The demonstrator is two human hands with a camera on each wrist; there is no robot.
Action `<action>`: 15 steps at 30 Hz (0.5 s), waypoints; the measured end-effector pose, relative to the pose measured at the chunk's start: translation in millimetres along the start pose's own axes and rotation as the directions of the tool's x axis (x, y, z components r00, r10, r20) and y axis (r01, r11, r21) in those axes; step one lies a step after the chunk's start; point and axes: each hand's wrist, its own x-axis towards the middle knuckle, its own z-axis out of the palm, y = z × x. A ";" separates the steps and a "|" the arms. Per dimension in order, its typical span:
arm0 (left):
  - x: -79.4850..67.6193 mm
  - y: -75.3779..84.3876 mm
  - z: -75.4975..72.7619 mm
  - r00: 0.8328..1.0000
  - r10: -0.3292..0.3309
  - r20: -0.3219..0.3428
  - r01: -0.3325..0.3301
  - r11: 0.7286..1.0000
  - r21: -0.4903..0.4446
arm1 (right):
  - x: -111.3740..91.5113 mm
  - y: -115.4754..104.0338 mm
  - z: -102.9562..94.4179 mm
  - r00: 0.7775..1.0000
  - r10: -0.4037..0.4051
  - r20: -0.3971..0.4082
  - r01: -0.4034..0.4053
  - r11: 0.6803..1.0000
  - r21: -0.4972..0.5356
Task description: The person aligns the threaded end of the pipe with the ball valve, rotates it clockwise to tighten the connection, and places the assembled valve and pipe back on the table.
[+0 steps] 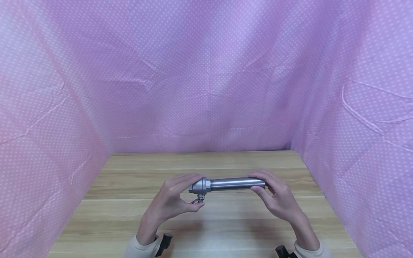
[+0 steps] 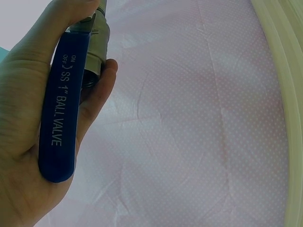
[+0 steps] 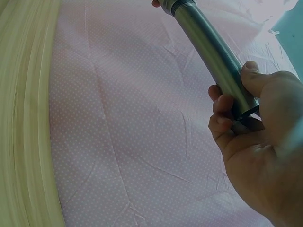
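Gripping a silvery metal ball valve (image 1: 200, 185) between fingers above and thumb below: left hand (image 1: 172, 197). Attached to the valve, a long blue lever handle (image 2: 61, 109) with pale lettering, ON, OFF and BALL VALVE, running alongside the palm. Grasping the far end of a straight, brushed-metal cylindrical pipe (image 1: 232, 183), thumb opposite curled fingers: right hand (image 1: 279, 197). Pipe meets valve end to end, thread showing at the joint; the pair lies nearly level between the hands, above the table. Pale long sleeves (image 1: 140, 249), with a black fitting (image 1: 165, 243) at each wrist. Light wood-grain plank table (image 1: 226, 218) beneath. Pink-lilac fabric sheeting (image 1: 206, 71), white-dotted and creased, behind and along both sides.
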 end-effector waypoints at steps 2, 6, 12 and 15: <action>0.0 -0.2 0.1 1.000 -0.002 0.000 0.002 1.000 0.002 | -0.8 -0.7 0.0 1.000 0.022 0.010 -0.022 0.999 0.030; -0.1 -0.5 -0.1 1.000 -0.006 0.000 0.006 1.000 0.004 | -1.6 -1.4 0.7 0.999 0.032 0.036 -0.036 0.992 0.117; -0.5 -0.2 -1.2 1.000 -0.004 -0.005 0.004 1.000 0.015 | -1.6 -1.8 1.0 0.998 0.039 0.052 -0.048 0.982 0.182; -0.7 0.0 -1.5 1.000 0.001 -0.008 -0.001 1.000 0.017 | -1.2 -1.8 0.7 0.998 0.028 0.047 -0.037 0.982 0.185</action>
